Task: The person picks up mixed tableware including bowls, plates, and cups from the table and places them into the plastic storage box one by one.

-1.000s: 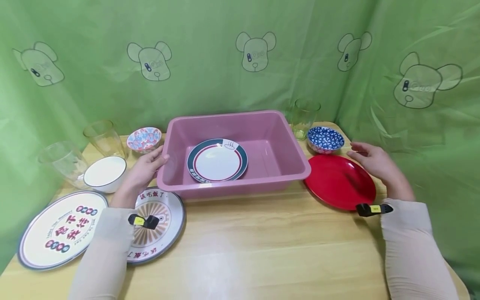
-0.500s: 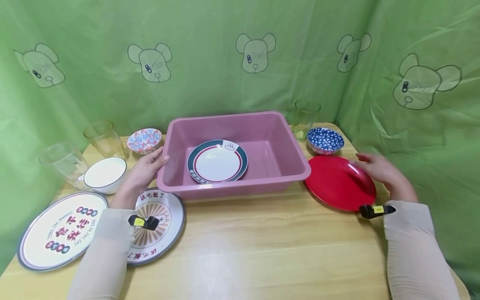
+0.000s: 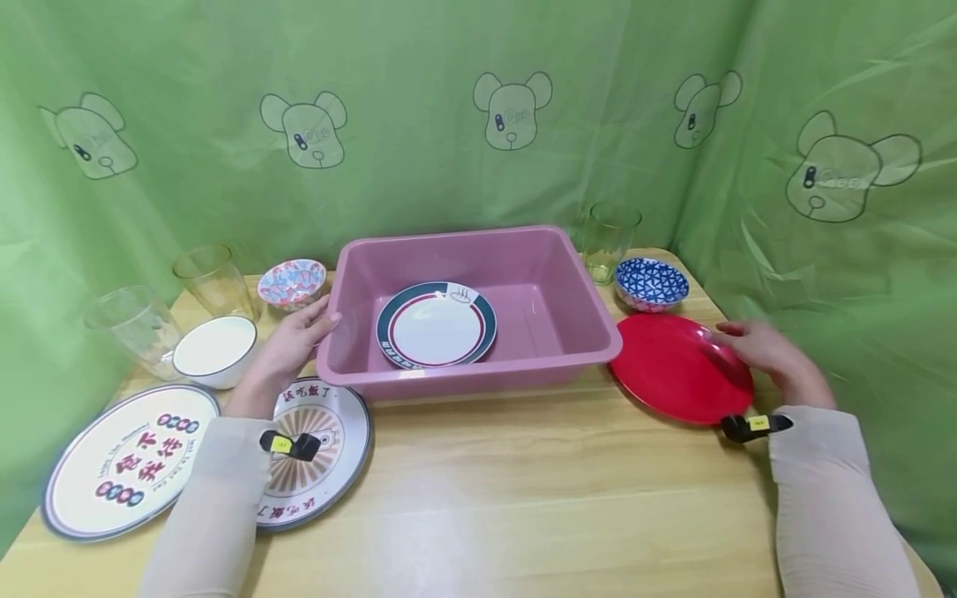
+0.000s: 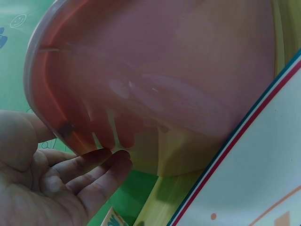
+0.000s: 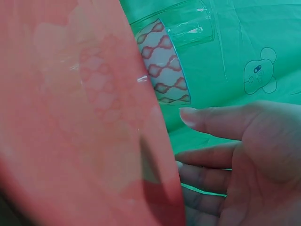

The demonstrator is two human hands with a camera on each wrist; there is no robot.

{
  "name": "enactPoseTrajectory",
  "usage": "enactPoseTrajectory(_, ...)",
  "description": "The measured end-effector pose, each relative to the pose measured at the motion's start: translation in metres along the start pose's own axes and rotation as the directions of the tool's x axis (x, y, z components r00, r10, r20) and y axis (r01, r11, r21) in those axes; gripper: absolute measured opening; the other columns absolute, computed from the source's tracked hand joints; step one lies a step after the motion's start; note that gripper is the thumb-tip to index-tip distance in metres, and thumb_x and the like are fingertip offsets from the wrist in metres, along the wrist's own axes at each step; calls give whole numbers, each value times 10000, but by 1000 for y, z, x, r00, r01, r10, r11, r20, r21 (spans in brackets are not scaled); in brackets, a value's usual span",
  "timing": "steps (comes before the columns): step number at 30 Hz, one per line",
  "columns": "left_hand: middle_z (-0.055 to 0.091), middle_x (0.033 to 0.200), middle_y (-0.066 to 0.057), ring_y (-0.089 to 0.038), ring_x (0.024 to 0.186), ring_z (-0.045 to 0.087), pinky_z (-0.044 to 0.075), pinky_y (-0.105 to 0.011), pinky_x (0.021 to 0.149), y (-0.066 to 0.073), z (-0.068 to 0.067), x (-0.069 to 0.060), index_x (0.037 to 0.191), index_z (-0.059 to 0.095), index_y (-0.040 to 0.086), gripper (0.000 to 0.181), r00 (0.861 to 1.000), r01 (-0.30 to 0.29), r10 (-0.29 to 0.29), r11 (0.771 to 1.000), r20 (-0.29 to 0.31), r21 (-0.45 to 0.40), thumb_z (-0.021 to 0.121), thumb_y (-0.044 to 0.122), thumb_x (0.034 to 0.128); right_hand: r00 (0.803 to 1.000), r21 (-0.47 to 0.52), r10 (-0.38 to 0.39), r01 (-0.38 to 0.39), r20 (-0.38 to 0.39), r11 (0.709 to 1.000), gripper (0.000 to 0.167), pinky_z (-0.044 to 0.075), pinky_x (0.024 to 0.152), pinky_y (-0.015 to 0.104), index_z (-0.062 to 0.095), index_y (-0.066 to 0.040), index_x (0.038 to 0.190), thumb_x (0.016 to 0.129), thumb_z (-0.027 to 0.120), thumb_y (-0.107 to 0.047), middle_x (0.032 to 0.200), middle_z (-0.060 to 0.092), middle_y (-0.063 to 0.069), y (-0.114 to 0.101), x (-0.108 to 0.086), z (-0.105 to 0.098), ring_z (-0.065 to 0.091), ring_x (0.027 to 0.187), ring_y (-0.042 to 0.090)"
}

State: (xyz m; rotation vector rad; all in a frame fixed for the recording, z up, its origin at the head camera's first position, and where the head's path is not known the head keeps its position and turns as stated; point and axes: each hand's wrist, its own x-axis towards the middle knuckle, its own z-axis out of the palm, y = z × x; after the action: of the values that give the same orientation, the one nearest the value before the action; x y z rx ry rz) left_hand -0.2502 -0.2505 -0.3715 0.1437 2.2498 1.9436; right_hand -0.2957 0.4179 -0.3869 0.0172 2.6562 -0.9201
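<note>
The pink rectangular basin (image 3: 472, 378) sits upright on the wooden table (image 3: 478, 490), its glossy bottom holding a white plate (image 3: 437, 329) with a dark green rim and red ring, face up. A left hand (image 3: 295, 336) holds its left end, thumb over the rim. To its right lies a round, shiny, plain red plate (image 3: 673, 370), face up, with the right hand (image 3: 766, 349) at its right edge, thumb apart from the fingers.

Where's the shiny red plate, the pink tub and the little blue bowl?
Red plate (image 3: 680, 370), head view: middle of its top.
Pink tub (image 3: 478, 259), head view: inside its back wall.
Blue bowl (image 3: 650, 281), head view: its patterned inside.
</note>
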Motion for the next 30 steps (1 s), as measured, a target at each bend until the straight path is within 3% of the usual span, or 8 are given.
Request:
enactPoseTrajectory(5,307,1538,-230,-351,1322,432,494,-240,953,0,0,0,1560,118,44,623,1000,6,-6,1000,-7,-3,432,241,1060,999,17,31,-31,26,999,763,465,927,495,201,174,1446,1037,373,-446,1388,280,400,4,2,0,369,1184,505)
enactPoseTrajectory(12,310,1534,-235,-381,1332,407,497,-238,947,-1,1,0,1561,113,41,622,1000,9,-9,1000,-6,-3,429,237,1061,1000,-22,10,-10,-2,1000,705,507,739,290,351,199,1367,1035,413,-419,1222,497,342,8,4,2,533,1005,355)
enactPoseTrajectory(19,313,1532,-237,-343,1321,436,494,-242,954,0,1,0,1561,121,48,620,1000,10,-10,1000,-9,-2,431,241,1060,1000,-3,7,-7,1,1000,662,528,691,298,399,205,1326,1029,456,-383,1047,622,216,13,7,4,584,847,219)
enactPoseTrajectory(24,321,1524,-248,-302,1293,476,498,-241,947,0,1,0,1561,124,47,616,1000,9,-9,1000,-6,-1,430,235,1061,1000,20,11,-12,12,1000,630,520,671,307,421,185,1314,1019,496,-366,959,639,107,13,7,4,576,814,203)
enactPoseTrajectory(30,316,1522,-259,-170,1201,554,497,-251,954,1,0,0,1562,116,48,622,1000,3,-3,1000,-1,-5,432,236,1060,1000,30,-7,6,14,1000,562,510,657,298,455,175,1273,1010,532,-316,915,634,56,13,5,5,566,798,188)
